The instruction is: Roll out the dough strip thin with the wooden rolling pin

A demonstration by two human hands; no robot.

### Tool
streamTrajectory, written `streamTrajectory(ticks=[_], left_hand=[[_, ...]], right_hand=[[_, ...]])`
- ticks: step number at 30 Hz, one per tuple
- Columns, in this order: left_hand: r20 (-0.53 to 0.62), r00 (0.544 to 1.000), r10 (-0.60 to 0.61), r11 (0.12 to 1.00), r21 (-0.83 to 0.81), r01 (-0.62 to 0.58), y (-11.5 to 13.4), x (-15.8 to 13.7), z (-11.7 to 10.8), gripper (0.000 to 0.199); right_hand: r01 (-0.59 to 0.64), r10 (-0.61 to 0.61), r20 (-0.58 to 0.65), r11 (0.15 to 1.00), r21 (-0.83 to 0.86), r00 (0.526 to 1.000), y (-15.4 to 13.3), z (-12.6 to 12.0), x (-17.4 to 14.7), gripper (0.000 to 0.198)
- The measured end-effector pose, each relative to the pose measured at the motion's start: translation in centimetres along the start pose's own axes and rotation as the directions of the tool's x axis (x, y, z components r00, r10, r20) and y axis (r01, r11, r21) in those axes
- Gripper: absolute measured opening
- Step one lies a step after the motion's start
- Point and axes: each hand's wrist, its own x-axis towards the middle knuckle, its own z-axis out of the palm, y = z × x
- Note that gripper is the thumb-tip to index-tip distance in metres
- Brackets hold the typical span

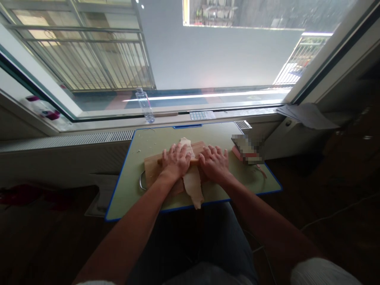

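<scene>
A wooden rolling pin (pixel 194 162) lies crosswise over a long strip of pale dough (pixel 192 185). My left hand (pixel 175 159) rests over the pin's left part, fingers curved forward across it. Over its right part my right hand (pixel 215 162) is laid in the same way. Between the hands a short piece of the pin shows; most of the rest is covered. Beneath the dough is a wooden cutting board (pixel 152 168) with a metal handle (pixel 141 181) at its left. The dough's near end hangs past the board towards me, and its far end reaches beyond my fingers.
The board sits on a small green table (pixel 127 198) with a blue rim. A blurred-out object (pixel 247 149) lies at its right. On the windowsill stand a clear plastic bottle (pixel 145 106) and a flat gridded item (pixel 198 115). Papers (pixel 307 115) lie at the right.
</scene>
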Motion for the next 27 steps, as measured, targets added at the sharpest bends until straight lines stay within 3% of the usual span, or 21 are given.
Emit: streamTrajectory(ticks=[5,10,17,27], left_hand=[[-0.016,0.998,0.063,0.998,-0.024,-0.063,0.3,-6.9,-1.1,0.064],[-0.061,0.996,0.058,0.998,-0.029,-0.060,1.3,-11.0,-1.8,0.061],[-0.125,0.992,-0.019,1.000,-0.010,0.018,0.7,-10.4,-0.8,0.063],[-0.071,0.993,-0.093,0.995,0.024,0.095,-1.7,-6.3,-0.7,0.061]], right_hand=[[0.032,-0.032,0.004,0.999,0.027,0.999,0.1,-0.4,-4.3,0.057],[0.070,-0.070,-0.006,0.997,0.038,0.998,0.0,-0.5,-4.7,0.053],[0.151,-0.151,0.000,0.988,0.013,0.989,-1.9,0.6,-1.0,0.056],[0.187,-0.186,0.035,0.982,-0.004,0.982,-3.8,1.7,3.7,0.063]])
